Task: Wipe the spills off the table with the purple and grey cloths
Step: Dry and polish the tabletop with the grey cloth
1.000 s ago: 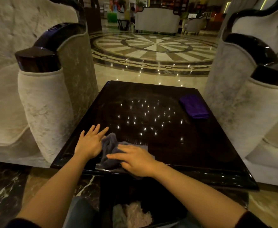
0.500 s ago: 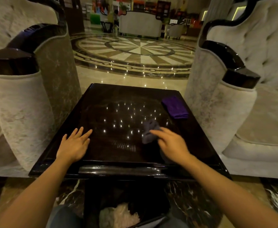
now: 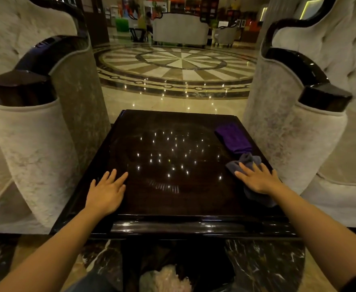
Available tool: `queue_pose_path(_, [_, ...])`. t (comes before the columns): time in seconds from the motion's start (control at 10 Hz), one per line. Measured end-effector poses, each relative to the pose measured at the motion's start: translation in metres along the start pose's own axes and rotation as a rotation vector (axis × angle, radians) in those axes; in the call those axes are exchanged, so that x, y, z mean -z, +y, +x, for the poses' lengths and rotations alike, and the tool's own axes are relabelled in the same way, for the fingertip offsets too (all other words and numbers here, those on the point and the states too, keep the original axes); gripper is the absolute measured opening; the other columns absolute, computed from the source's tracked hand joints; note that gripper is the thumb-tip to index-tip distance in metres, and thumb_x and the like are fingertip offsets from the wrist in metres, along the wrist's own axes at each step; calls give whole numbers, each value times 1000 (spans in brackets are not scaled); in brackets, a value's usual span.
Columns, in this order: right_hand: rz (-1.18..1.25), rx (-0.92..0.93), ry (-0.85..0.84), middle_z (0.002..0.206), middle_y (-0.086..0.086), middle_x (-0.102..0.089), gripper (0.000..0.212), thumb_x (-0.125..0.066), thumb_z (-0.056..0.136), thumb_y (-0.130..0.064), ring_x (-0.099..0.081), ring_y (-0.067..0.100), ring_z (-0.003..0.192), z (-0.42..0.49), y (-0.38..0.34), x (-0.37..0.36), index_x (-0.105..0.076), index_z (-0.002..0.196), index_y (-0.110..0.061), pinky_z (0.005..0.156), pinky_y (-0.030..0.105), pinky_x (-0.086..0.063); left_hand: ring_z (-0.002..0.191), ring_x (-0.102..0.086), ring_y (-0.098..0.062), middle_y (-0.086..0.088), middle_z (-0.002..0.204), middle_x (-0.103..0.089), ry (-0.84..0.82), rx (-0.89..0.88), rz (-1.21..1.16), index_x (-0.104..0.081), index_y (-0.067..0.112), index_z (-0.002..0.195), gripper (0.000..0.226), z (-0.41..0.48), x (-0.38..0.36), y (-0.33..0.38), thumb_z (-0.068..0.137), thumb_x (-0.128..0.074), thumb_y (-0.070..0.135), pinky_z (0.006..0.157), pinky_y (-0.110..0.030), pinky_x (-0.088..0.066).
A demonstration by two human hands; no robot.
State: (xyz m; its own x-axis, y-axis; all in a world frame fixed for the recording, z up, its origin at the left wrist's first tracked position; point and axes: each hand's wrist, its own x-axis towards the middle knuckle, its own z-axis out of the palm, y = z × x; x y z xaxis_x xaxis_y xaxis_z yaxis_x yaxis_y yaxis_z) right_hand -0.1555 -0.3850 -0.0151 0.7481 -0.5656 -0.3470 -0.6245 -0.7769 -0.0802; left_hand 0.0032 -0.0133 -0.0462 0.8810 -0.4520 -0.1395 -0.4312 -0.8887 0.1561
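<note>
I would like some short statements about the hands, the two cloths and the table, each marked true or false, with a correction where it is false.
1. The right hand presses flat on the grey cloth. True.
2. The left hand holds the purple cloth. False: it lies flat on the bare table and holds nothing.
3. The purple cloth lies at the table's right edge, farther from the person than the grey cloth. True.
4. The grey cloth is at the table's left edge. False: it is near the right edge, just in front of the purple cloth.
5. Both cloths lie on the floor. False: both are on the table.
</note>
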Motion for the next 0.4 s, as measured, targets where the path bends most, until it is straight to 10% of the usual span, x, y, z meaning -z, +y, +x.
queue_pose_path(0.3, [-248, 27, 198, 156, 12, -3, 57, -26, 93, -53, -2, 34, 142, -32, -54, 17, -15, 143, -30, 114, 55, -4, 135, -30, -29, -10, 148, -33, -54, 0, 146, -30, 23, 141, 46, 4, 35, 20, 96, -29, 35, 108, -47, -27])
queue_pose_path(0.4, [-174, 129, 191, 157, 8, 2, 60, -25, 93, -54, 1, 30, 143, -56, -83, 39, -4, 144, -33, 114, 52, -5, 143, -12, -28, -11, 154, -19, -3, -24, 153, -26, 22, 141, 48, 3, 69, 35, 96, -26, 39, 113, -49, -17])
